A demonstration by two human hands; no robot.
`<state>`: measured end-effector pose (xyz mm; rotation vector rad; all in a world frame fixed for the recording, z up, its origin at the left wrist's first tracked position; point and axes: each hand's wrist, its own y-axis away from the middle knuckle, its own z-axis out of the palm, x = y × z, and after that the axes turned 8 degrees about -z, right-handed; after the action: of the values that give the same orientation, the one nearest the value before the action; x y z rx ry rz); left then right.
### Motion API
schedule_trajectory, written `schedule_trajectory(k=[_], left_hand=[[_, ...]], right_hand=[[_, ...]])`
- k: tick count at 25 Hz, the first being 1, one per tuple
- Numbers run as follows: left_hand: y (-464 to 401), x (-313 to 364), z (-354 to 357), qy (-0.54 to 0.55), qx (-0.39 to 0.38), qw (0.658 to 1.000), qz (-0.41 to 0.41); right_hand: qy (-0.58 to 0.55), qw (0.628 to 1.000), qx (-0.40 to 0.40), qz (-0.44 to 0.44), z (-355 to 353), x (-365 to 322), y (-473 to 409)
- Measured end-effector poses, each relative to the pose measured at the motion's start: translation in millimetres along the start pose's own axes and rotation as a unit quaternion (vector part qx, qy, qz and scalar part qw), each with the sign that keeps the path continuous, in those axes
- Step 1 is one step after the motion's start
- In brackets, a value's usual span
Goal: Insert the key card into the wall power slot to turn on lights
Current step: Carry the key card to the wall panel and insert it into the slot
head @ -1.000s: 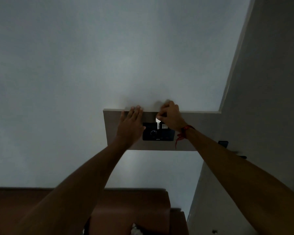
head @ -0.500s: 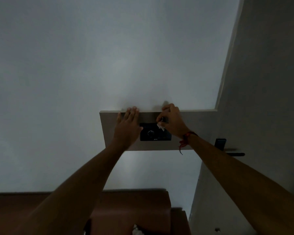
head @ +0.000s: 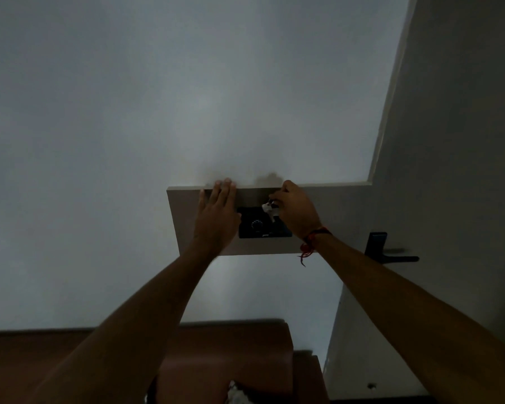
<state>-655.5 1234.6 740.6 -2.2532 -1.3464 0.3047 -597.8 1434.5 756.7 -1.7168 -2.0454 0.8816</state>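
The room is dim. A black wall power slot unit (head: 258,228) with a round dial sits on a beige wall panel (head: 184,217). My right hand (head: 296,211) pinches a small white key card (head: 268,209) at the unit's upper right corner; most of the card is hidden by my fingers. A red thread is tied around that wrist. My left hand (head: 216,217) lies flat with fingers together on the panel, just left of the unit and covering its left edge.
A grey door (head: 449,170) fills the right side, with a black lock and lever handle (head: 391,255). Brown wooden furniture (head: 245,351) stands below against the white wall (head: 128,141).
My right hand has tilted and shifted slightly up and right with the card at the unit's top. The left hand stays pressed on the panel. The view has drifted a little.
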Motion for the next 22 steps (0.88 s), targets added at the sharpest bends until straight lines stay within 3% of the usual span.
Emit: schedule_trajectory(k=[5,14,18,22], left_hand=[[0,-2,3,0.003,0.004,1.000,0.003],[1,-2,11,0.009,0.025,1.000,-0.005],[-1,0,5,-0.037,0.003,0.999,-0.017],[-1,-2,-13,-0.053,-0.037,0.998,-0.008]], right_hand=[[-0.010,0.999,0.012,0.036,0,3,0],[0.026,0.999,-0.016,0.023,8,4,0],[0.039,0.999,-0.016,0.017,2,-9,10],[0.022,0.997,-0.077,0.021,-15,-17,10]])
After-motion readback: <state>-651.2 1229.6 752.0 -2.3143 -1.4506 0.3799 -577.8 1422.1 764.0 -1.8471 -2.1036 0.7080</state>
